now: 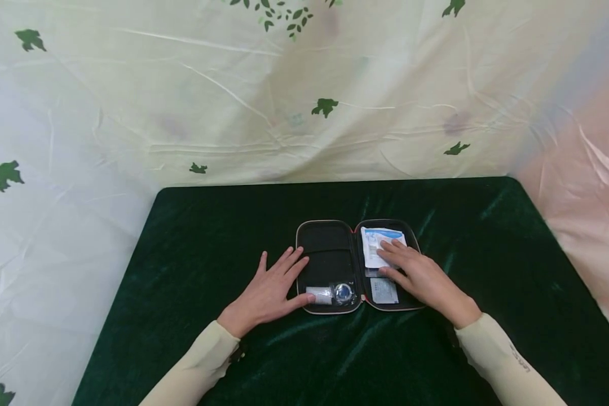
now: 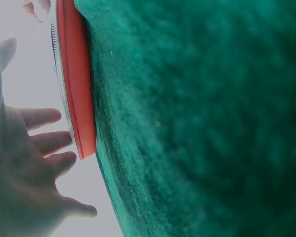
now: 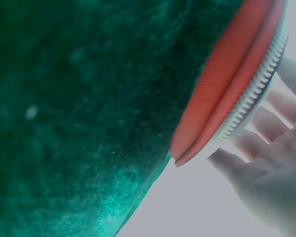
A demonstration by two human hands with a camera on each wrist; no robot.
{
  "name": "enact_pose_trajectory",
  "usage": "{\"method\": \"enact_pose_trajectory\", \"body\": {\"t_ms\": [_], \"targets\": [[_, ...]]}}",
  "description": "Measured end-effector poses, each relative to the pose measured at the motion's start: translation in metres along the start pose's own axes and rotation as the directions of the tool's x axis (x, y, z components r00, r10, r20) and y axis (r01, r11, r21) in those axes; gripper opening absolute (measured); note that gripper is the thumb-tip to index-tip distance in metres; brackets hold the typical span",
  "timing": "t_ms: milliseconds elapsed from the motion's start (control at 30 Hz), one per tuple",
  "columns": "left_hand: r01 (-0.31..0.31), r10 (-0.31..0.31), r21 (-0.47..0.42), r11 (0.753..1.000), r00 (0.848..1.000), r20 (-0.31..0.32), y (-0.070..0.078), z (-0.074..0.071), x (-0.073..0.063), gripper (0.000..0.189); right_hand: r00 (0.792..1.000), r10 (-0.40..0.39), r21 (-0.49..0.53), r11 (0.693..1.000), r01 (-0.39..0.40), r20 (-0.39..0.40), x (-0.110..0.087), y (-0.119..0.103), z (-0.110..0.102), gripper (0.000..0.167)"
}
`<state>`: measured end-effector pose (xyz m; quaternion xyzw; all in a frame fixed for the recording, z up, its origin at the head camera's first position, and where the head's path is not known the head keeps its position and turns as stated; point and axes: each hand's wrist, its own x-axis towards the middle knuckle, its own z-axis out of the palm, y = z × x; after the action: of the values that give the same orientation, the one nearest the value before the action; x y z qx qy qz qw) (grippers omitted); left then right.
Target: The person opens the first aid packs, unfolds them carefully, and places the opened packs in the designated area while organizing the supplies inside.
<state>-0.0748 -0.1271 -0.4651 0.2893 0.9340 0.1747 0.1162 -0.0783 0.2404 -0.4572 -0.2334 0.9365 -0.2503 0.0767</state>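
A zippered case lies unfolded on the table, black inside, with a red outer shell seen from the side in both wrist views. My left hand is spread at its left edge, fingertips over the rim and thumb near a white wrapped roll. Beside the roll sits a round blue-and-white item in clear wrap. My right hand reaches over the right half, its extended fingers lying across a white-and-blue packet. Below that packet is a smaller pale packet.
Dark green velvet cloth covers the table. Pale curtains with green leaf prints hang behind it and on both sides. An elastic-looking band crosses the case's left half.
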Motion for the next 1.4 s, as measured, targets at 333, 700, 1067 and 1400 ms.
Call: {"method": "enact_pose_trajectory", "body": {"t_ms": [333,700,1067,1400], "targets": [[0.004,-0.004,-0.018,1.000,1.000,0.000,0.004,0.003,-0.008,0.091,0.996,-0.067,0.101,0.992,0.073,-0.066,-0.007,-0.022,0.010,0.045],[0.034,-0.033,-0.092,0.995,0.999,0.014,0.001,0.002,-0.009,0.087,0.991,-0.120,0.039,0.992,0.122,-0.055,-0.004,-0.049,0.023,0.046],[0.037,-0.035,-0.294,0.955,0.999,0.012,-0.007,0.000,-0.007,0.067,0.981,-0.189,0.024,0.981,0.190,-0.032,0.002,-0.067,0.035,0.046],[0.041,-0.035,-0.339,0.940,0.999,0.023,-0.008,-0.004,-0.008,0.063,0.969,-0.246,0.006,0.969,0.246,-0.009,0.005,-0.082,0.039,0.045]]}}
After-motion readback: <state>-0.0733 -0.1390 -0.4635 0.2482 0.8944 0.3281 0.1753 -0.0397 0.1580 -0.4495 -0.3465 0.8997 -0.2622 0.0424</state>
